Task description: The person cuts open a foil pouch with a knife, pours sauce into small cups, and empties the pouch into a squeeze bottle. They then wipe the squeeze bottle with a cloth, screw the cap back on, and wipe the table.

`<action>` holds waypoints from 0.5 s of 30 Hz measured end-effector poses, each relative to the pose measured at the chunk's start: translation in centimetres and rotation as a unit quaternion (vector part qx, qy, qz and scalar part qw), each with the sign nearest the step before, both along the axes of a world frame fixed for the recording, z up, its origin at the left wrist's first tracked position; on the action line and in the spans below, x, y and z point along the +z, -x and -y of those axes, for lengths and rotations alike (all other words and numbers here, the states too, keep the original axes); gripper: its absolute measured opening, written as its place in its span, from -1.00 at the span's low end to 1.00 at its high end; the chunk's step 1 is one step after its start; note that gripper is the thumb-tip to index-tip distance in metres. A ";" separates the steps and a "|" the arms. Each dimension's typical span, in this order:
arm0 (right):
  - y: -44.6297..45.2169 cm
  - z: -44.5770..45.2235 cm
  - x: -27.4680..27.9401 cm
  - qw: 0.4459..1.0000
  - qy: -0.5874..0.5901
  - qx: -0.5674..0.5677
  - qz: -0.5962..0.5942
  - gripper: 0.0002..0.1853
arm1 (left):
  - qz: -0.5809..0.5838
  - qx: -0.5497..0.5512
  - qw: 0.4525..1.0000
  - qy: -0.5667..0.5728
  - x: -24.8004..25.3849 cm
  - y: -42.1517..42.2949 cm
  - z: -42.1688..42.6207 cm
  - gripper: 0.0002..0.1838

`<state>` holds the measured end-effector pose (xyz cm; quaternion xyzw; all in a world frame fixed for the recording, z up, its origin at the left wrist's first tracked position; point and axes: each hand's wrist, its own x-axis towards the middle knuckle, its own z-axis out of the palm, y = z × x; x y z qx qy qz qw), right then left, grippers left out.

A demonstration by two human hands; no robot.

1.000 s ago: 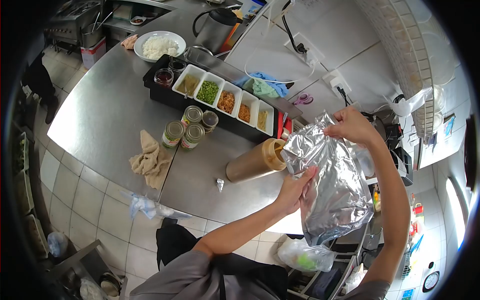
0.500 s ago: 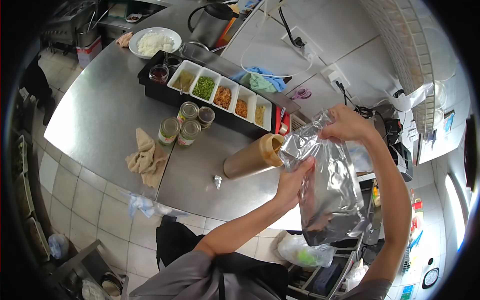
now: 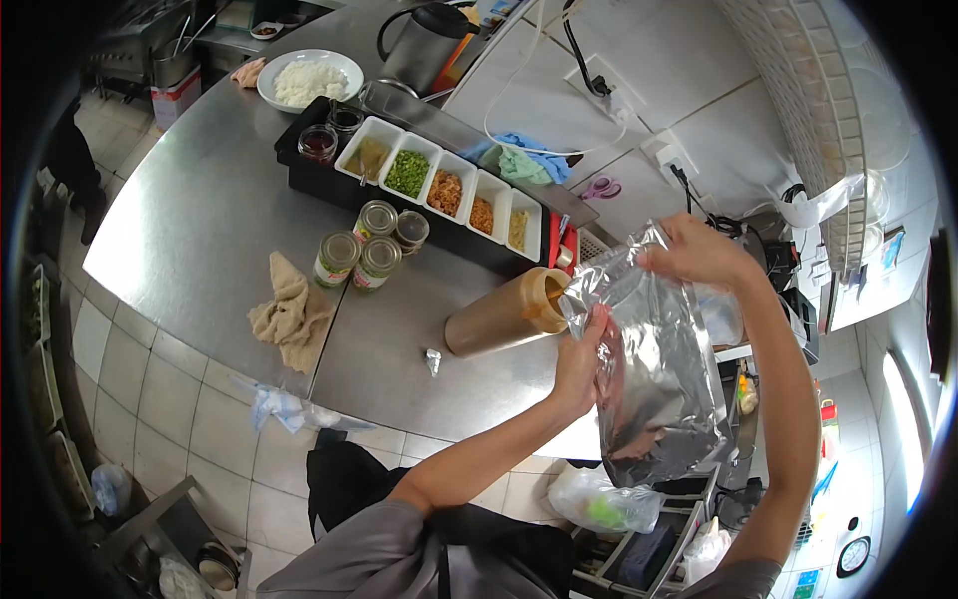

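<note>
A shiny silver foil pouch (image 3: 664, 369) is between my two hands, its lower end hanging over the front of the counter. My left hand (image 3: 579, 367) grips its left edge, thumb upward. With closed fingers, my right hand (image 3: 699, 252) pinches the upper part. The pouch's upper left corner meets the mouth of a tall tan container (image 3: 499, 317); whether anything flows there is hidden. Brown sauce coats the container's inner rim. On the counter to its left lies a small torn piece of foil (image 3: 432, 361).
Several lidded jars (image 3: 377, 262) stand beside a beige cloth (image 3: 291, 314) on the steel counter (image 3: 200, 240). Behind them, a black rack (image 3: 329, 185) holds white tubs of chopped toppings. A plate of rice (image 3: 311, 82) and a steel jug (image 3: 424, 50) are farther back. Another person's leg (image 3: 75, 160) shows at left.
The pouch looks flatter and more spread out. My left hand's thumb has shifted up and left along its edge, and my right hand has moved slightly right. The container stays in place.
</note>
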<state>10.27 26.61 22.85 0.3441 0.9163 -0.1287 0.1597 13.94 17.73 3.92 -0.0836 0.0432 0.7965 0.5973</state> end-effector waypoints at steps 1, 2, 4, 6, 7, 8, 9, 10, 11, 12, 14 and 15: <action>0.1 -0.2 0.3 1.000 0.011 0.008 0.028 -0.77 | -0.001 0.001 1.000 -0.003 0.0 -0.2 0.0 -0.75; 0.4 -0.6 0.6 0.998 0.022 0.017 0.056 -0.78 | -0.002 0.003 1.000 -0.006 0.0 -0.4 0.0 -0.75; 0.6 -1.5 1.2 0.994 0.047 0.022 0.097 -0.78 | -0.013 0.010 1.000 -0.011 0.0 -0.5 0.0 -0.74; 0.9 -2.2 1.7 0.989 0.075 0.019 0.125 -0.77 | -0.033 0.024 0.999 -0.014 -0.2 -0.2 -0.2 -0.74; 1.0 -2.1 1.8 0.988 0.087 0.009 0.131 -0.76 | -0.038 0.022 0.999 0.000 -0.2 -0.3 -0.2 -0.74; 1.1 -1.8 2.2 0.986 0.097 0.000 0.135 -0.74 | -0.044 0.020 0.999 0.013 -0.1 -0.3 -0.2 -0.74; 1.1 -1.6 2.4 0.984 0.107 -0.011 0.140 -0.72 | -0.049 0.017 0.998 0.025 0.0 -0.3 -0.2 -0.74; 1.2 -1.5 2.2 0.986 0.087 -0.037 0.134 -0.69 | -0.050 0.028 0.998 0.023 0.0 -0.4 -0.3 -0.73; 1.3 -1.3 1.9 0.988 0.065 -0.063 0.129 -0.66 | -0.051 0.040 0.998 0.020 -0.1 -0.4 -0.4 -0.73; 1.6 -1.0 1.6 0.988 0.044 -0.088 0.123 -0.62 | -0.052 0.052 0.997 0.017 -0.1 -0.3 -0.5 -0.72; 2.1 0.6 1.8 0.986 0.035 -0.123 0.107 -0.58 | -0.056 0.042 0.997 0.020 -0.3 -0.3 -0.5 -0.72; 2.3 1.1 1.9 0.985 0.030 -0.140 0.100 -0.56 | -0.057 0.036 0.997 0.022 -0.2 -0.3 -0.5 -0.72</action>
